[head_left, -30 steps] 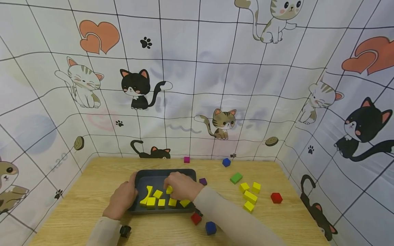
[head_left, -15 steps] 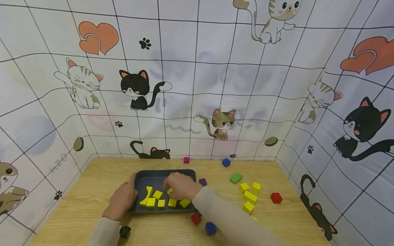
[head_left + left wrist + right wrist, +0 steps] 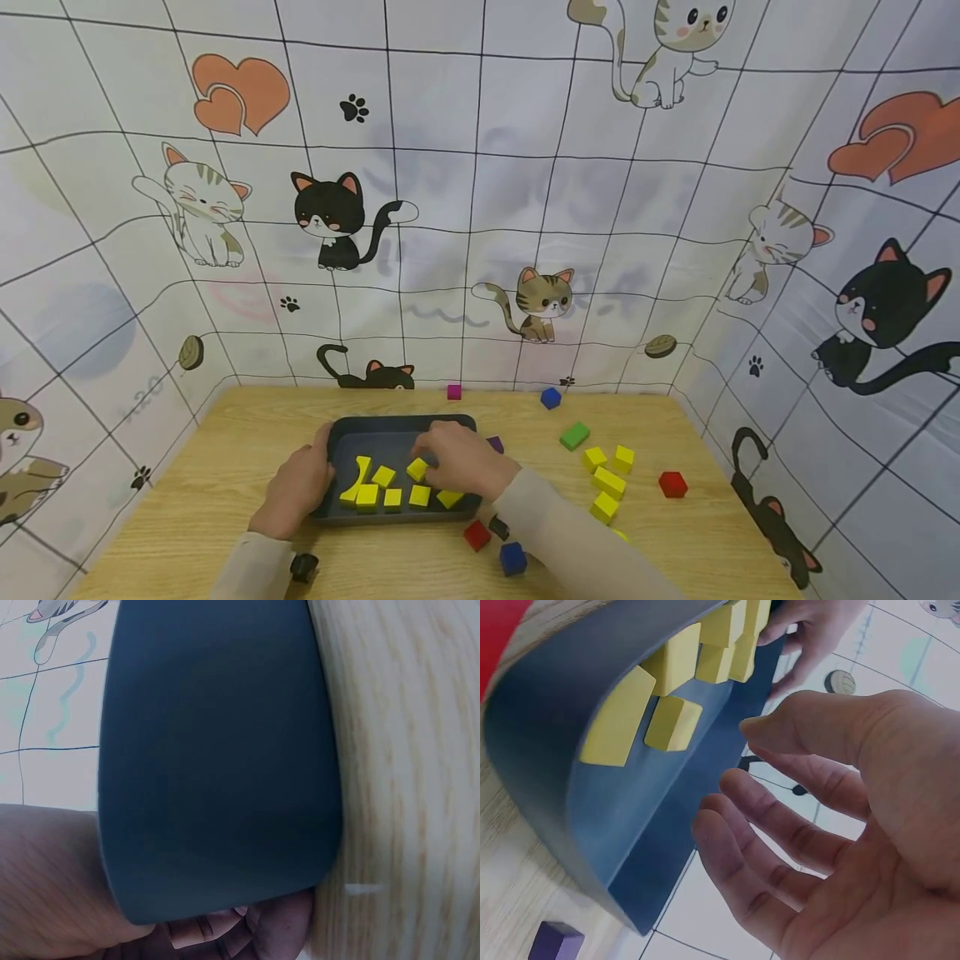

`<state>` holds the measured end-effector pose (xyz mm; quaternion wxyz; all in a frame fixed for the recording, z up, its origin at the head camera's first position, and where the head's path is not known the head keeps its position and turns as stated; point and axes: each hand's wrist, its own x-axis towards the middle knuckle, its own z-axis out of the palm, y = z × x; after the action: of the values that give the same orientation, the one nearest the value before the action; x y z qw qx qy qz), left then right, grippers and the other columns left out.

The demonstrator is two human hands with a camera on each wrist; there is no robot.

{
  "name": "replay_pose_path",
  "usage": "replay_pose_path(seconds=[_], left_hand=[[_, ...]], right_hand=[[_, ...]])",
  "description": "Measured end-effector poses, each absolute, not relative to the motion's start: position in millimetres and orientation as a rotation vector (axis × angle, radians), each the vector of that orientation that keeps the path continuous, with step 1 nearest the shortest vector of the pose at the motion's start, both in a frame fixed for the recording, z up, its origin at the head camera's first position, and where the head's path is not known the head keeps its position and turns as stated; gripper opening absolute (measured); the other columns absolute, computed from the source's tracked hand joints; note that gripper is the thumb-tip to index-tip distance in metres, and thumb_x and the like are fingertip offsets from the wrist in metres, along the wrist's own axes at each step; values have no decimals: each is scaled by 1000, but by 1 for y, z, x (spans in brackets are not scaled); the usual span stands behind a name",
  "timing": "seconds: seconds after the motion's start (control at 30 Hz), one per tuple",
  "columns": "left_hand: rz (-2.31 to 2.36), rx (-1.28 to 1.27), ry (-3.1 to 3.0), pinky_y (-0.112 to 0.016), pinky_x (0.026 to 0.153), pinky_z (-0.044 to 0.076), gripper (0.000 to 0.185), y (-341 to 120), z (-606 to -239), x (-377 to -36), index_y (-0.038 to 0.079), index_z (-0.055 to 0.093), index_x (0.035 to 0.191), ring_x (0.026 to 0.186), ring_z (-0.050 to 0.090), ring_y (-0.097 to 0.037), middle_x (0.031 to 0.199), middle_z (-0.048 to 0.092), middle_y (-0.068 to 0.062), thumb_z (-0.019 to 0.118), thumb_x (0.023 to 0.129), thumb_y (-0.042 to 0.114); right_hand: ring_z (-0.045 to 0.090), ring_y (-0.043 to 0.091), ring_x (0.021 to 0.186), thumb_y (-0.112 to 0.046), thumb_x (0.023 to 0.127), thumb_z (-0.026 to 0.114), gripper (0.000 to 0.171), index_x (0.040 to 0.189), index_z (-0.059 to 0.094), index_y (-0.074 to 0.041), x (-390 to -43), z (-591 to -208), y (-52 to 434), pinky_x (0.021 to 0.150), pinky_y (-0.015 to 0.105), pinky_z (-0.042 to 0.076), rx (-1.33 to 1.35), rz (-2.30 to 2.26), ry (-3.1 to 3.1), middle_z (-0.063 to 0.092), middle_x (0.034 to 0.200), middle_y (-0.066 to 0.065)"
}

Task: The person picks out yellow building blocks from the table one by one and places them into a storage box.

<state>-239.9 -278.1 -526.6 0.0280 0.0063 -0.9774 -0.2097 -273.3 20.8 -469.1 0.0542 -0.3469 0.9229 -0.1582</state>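
A dark grey tray lies on the table with several yellow blocks inside, most in a row along its near side. My left hand grips the tray's left end; in the left wrist view the thumb lies at one edge and the fingers bend at its end. Over the tray's right part is my right hand, its fingers loosely bent with nothing between them. Just left of its fingertips sits a yellow block on the tray floor, seen apart from the hand in the right wrist view.
Right of the tray lie more yellow blocks, a green block and a red block. A red block and a blue block sit near the right forearm. A purple block is beside the tray.
My right hand has let go of a yellow block in the tray and drawn back slightly to the right. My left hand stays at the tray's left end.
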Motion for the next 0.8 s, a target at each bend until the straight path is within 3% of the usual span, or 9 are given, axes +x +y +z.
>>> replay_pose_path(seconds=[0.23, 0.33, 0.53, 0.8], left_hand=[[-652, 18, -3027, -51, 67, 56, 76, -278, -527, -242, -5, 33, 175, 76, 64, -30, 111, 75, -30, 63, 106, 4], [-663, 38, -3039, -51, 68, 56, 78, -279, -527, -243, -4, 31, 177, 78, 64, -30, 114, 75, -31, 62, 106, 5], [-657, 43, -3040, -52, 69, 56, 77, -278, -526, -242, -4, 33, 176, 79, 65, -31, 118, 75, -34, 64, 106, 6], [-651, 33, -3032, -53, 70, 57, 77, -278, -529, -242, -5, 34, 175, 80, 65, -31, 115, 75, -33, 63, 105, 5]], right_hand=[[57, 6, 86, -13, 105, 84, 31, 135, 87, -18, -262, -464, 46, 71, 22, 52, -1007, -604, 2816, 78, 128, 2], [59, 5, 86, -12, 104, 84, 30, 134, 87, -17, -257, -466, 57, 73, 22, 53, -1016, -624, 2829, 78, 130, 2], [66, 7, 103, -11, 103, 86, 28, 130, 88, -17, -246, -470, 80, 88, 25, 60, -1024, -629, 2861, 79, 126, 0], [74, 18, 116, -9, 101, 83, 26, 126, 89, -15, -231, -473, 109, 100, 40, 66, -933, -662, 2903, 80, 128, 2]])
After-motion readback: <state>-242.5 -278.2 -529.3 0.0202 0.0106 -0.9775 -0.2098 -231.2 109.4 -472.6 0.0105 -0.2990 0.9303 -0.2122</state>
